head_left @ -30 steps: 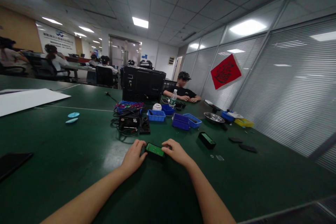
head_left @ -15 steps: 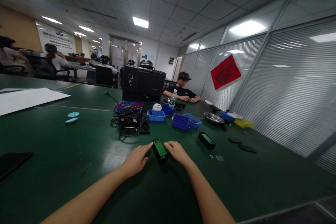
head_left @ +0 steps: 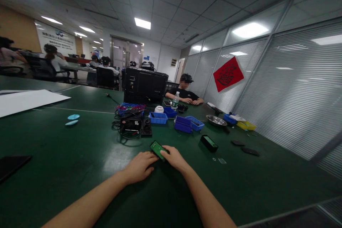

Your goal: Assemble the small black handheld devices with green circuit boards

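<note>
A small black device with a green circuit board showing lies on the green table right in front of me. My right hand grips its near right end, fingers curled over it. My left hand rests on the table beside it, fingers loosely bent, fingertips touching the device's near left edge. A second, similar black and green device lies to the right, apart from both hands.
Behind the device sit a tangle of cables with a black unit, several blue bins, a metal bowl, a yellow tray and a big black case. A person sits across the table. A dark tablet lies left.
The device has been turned on the table, from lying crosswise to pointing away and now slanting up to the left. My left hand slid back toward me; my right stayed on it.
</note>
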Demonstrator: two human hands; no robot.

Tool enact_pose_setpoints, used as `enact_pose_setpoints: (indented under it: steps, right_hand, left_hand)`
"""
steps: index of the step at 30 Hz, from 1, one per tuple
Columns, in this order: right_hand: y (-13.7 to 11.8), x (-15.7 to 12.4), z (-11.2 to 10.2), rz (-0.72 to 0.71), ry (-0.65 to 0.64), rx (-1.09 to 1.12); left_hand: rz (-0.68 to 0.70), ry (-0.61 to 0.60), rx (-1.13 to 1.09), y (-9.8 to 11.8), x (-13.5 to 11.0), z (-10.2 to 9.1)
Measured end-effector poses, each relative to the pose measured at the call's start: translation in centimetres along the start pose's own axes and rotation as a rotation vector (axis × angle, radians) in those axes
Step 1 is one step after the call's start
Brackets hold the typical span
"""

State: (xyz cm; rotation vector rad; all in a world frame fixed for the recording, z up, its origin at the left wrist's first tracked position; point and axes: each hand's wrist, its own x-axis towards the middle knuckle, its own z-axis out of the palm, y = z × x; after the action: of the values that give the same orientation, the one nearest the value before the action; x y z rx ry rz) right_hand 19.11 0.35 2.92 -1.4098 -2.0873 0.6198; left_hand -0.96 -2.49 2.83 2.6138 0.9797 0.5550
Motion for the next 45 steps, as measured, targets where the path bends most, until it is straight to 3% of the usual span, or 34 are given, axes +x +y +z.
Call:
enact_pose_setpoints:
  steps: [6,19,25,29,45]
  right_hand:
    - [-0.7,0.0,0.9,0.053,0.044,0.036]
    - [0.2,0.2,1.0,0.109,0.053,-0.023]
    - [0.8,0.3,-0.4,0.245,0.185,-0.310]
    - [1.7,0.3,-1.3,0.315,0.201,-0.439]
    - [1.6,0.5,-1.5,0.343,0.241,-0.354]
  left_hand:
    - [0.033,-0.007,0.014,-0.4,0.0,0.3]
    - [0.019,0.003,0.057,-0.5,0.1,0.3]
    - [0.015,-0.003,0.050,-1.0,0.0,0.7]
    - [0.014,0.001,0.045,-1.2,0.0,0.8]
    - [0.017,0.012,0.051,-1.2,-0.1,0.8]
